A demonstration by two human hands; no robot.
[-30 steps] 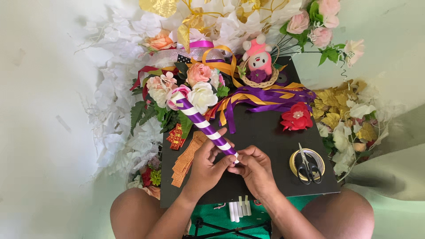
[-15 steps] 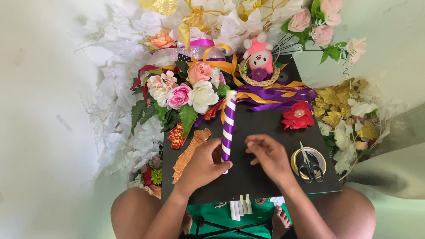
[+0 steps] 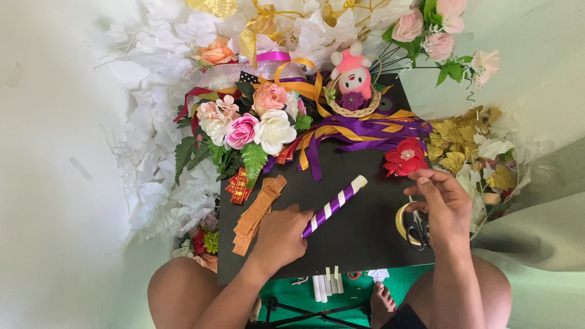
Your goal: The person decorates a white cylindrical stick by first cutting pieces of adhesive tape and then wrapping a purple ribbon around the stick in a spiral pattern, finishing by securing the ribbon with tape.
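At the far left we are seeing a bouquet of artificial roses (image 3: 250, 125) lying on the corner of the black board (image 3: 359, 231), blooms pointing away from us, likely so the stems stay within reach. Just beside it, orange ribbon strips (image 3: 256, 213) are lying in a loose stack. Our left hand (image 3: 280, 237) is grasping the lower end of the purple-and-white striped stick (image 3: 334, 205), which is lying tilted across the board's middle, its white tip pointing up and right. Purple and gold ribbons (image 3: 365, 131) are fanning out above it. Our right hand (image 3: 442, 204) is hovering half-curled over the scissors (image 3: 417, 228) and a gold tape roll (image 3: 401, 220), just below a red fabric flower (image 3: 405, 157); we cannot tell whether its fingers are touching anything. The palm is hiding most of the scissors, and the stick's lower end is disappearing under our left fingers.
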